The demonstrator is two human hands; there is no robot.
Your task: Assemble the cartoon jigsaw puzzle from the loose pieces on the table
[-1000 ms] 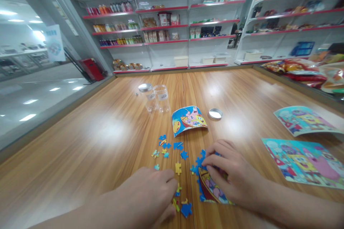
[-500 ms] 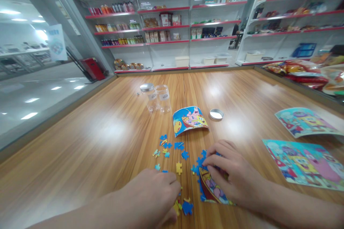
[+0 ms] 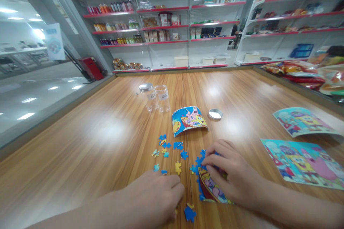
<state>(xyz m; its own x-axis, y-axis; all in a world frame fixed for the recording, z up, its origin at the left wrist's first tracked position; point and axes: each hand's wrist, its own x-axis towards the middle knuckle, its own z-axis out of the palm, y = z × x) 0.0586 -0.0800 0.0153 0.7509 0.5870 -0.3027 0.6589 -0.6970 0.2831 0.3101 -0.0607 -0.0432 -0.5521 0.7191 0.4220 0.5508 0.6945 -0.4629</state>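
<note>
My right hand (image 3: 227, 170) rests with bent fingers on a partly joined jigsaw puzzle (image 3: 208, 186), which shows a brown boat and a blue border; the hand covers its upper right. Curled downward, my left hand (image 3: 158, 195) is over the loose pieces left of it. Its fingertips are hidden, and I cannot see what lies under them. A blue puzzle piece (image 3: 190, 214) is just right of that hand, and a yellow piece (image 3: 178, 168) lies above it. Several more loose pieces (image 3: 164, 143) are scattered farther up. Beyond them stands a curved picture card (image 3: 190, 121) of the boat scene.
Two clear jars, one lidded (image 3: 148, 98) and one uncapped (image 3: 162, 99), stand at the back left. A loose metal lid (image 3: 215, 114) lies right of the card. Two picture sheets (image 3: 303, 162) are at the right. Stocked shelves (image 3: 163, 27) stand behind the wooden table (image 3: 102, 114).
My left hand has shifted slightly right, covering yellow pieces that showed beside it. The blue piece near it has moved a little right and down. My right hand stays on the puzzle.
</note>
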